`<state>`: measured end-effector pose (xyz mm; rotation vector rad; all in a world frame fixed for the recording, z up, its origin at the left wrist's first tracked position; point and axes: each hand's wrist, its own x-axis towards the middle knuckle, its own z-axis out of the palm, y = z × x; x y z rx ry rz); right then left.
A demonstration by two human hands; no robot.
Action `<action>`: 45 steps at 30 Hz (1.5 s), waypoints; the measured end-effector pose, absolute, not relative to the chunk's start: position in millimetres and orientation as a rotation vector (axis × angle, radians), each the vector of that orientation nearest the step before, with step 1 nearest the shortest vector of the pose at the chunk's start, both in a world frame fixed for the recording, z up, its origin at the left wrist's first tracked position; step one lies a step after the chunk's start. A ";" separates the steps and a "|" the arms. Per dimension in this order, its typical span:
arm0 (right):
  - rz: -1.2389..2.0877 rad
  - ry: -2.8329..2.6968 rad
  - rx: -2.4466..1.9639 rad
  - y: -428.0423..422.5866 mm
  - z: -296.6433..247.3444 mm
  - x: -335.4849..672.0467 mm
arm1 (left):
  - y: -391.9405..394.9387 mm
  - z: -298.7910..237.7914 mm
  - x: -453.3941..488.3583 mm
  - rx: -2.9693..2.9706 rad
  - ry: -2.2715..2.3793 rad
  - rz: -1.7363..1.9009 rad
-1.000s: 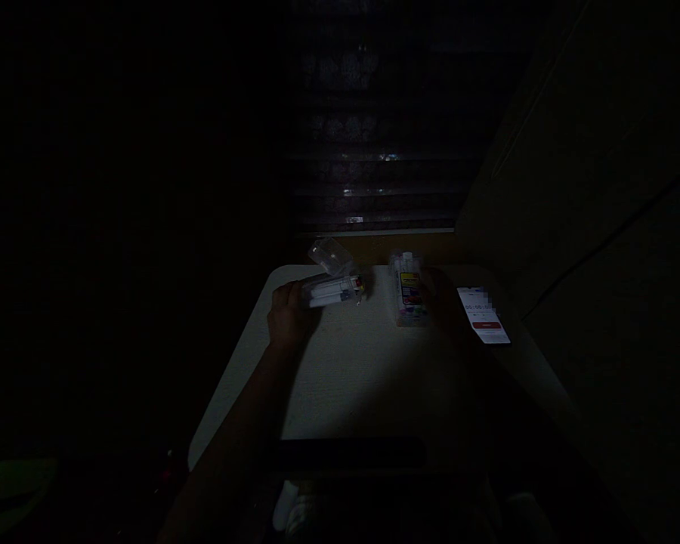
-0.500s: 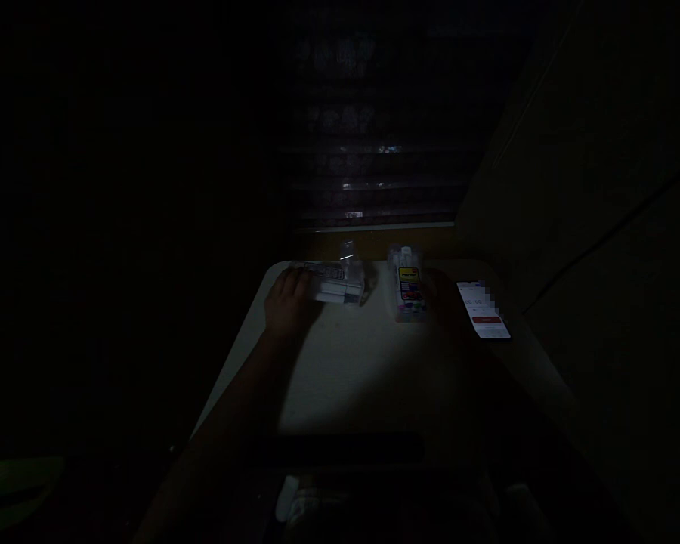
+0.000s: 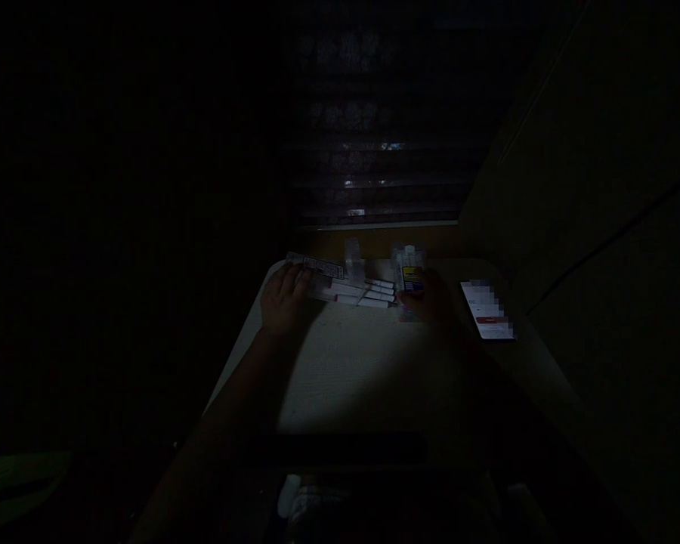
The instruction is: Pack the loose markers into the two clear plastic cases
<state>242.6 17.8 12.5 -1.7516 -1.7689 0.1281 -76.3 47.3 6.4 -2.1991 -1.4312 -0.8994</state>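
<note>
The scene is very dim. My left hand [image 3: 282, 298] is closed over the left end of a clear plastic marker case [image 3: 324, 267] lying on its side, its flap [image 3: 354, 258] raised. Several white markers [image 3: 374, 293] stick out of its right end. A second clear marker case [image 3: 408, 257], with a yellow label, lies to the right. My right hand [image 3: 431, 301] grips this case over its lower right side, the thumb across the front near the marker tips. Its other fingers are mostly lost in shadow.
Both cases lie on a pale table [image 3: 340, 363] with rounded corners. A lit phone [image 3: 487, 311] lies at the right. Behind stands a dark slatted surface [image 3: 368, 166]; a cable [image 3: 617, 234] runs along the right wall.
The markers have slid rightward out of the left case, toward the second one. My right hand has moved left across the second case's front.
</note>
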 end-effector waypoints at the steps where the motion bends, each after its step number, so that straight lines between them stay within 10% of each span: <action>1: 0.132 -1.769 -1.801 17.5 15.4 239.6 | 48.3 5.0 -79.1 -2.187 -1.425 -0.920; 45: 0.231 -1.512 -2.039 6.7 70.0 290.0 | 25.7 7.6 -166.0 -1.746 -1.739 -1.103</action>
